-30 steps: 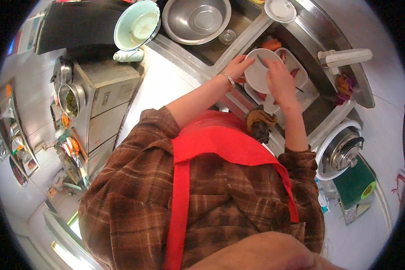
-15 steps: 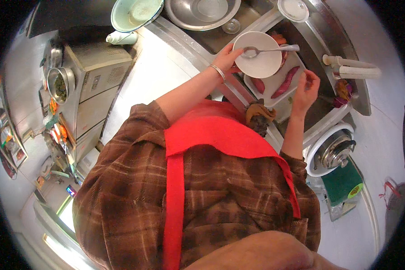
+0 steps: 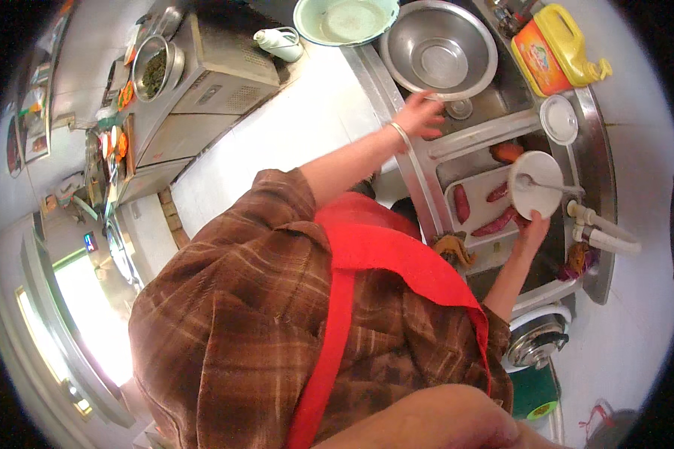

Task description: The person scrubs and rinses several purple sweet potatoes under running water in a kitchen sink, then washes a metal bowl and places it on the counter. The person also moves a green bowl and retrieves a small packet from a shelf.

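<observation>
My right hand (image 3: 532, 225) grips the near rim of a white bowl (image 3: 529, 166) over the right sink compartment. A metal spoon (image 3: 553, 185) lies in the bowl, its handle sticking out past the right rim. Under and beside the bowl, a white tray (image 3: 481, 185) holds several reddish-purple sweet potatoes (image 3: 494, 223). My left hand (image 3: 419, 116) is empty, fingers apart and slightly blurred, next to the near rim of a wide steel basin (image 3: 464, 82). Whether it touches that rim I cannot tell.
A yellow oil jug (image 3: 562, 49) and a white lid (image 3: 559, 120) stand along the sink's far side. White pipes (image 3: 603, 232) rise at the right. An enamel basin (image 3: 344, 21) sits left of the steel one. Brown cloth (image 3: 454, 248) hangs at the front edge.
The bowl and spoon have passed from my left hand to my right and moved rightward. My left hand has let go and moved toward the steel basin. The view has shifted.
</observation>
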{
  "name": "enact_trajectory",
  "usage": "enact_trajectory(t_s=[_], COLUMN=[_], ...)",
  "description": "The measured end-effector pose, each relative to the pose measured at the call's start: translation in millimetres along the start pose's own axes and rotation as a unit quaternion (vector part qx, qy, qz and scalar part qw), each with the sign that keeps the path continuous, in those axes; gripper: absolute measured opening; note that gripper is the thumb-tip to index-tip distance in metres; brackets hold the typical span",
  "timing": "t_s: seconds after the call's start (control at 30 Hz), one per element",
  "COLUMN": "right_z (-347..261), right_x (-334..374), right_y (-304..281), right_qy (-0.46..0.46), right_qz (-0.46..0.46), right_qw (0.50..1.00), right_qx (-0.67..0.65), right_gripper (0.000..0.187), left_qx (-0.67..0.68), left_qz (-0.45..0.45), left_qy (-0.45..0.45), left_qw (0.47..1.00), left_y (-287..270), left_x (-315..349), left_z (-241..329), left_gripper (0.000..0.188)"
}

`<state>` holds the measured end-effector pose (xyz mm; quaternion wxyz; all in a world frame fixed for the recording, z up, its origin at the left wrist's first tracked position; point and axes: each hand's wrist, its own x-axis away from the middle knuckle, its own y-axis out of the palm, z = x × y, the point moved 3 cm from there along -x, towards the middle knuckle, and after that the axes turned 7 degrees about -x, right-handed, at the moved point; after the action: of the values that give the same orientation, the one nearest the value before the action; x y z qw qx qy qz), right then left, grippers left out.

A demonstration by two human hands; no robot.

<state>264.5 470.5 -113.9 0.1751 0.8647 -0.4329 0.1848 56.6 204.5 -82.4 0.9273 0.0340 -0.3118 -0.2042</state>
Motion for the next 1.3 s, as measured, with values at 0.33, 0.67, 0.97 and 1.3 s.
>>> enact_trajectory(t_s=[0.33,0.67,0.97,1.3], right_z=[-10,76,99,81], right_x=[5,62,92,95], right_y=[33,115,144,129], right_qy=[-0.017,0.056,0.075,0.087], right_qz=[-0.013,-0.136,-0.143,-0.132], right_qw=[1.0,0.988,0.985,0.983], right_qx=[-0.005,0.054,0.056,0.098], right_gripper=[0.044,0.039,0.034,0.04], left_qx=[0.277,0.159,-0.053,-0.427], left_qz=[0.18,0.158,0.144,0.061], left_qy=[0.024,0.073,0.173,0.486], left_qw=[0.943,0.972,0.973,0.76], left_y=[-192,-237,-156,-10], left_x=[-65,-117,1,70], left_z=[52,33,76,129], left_gripper=[0.069,0.033,0.049,0.055])
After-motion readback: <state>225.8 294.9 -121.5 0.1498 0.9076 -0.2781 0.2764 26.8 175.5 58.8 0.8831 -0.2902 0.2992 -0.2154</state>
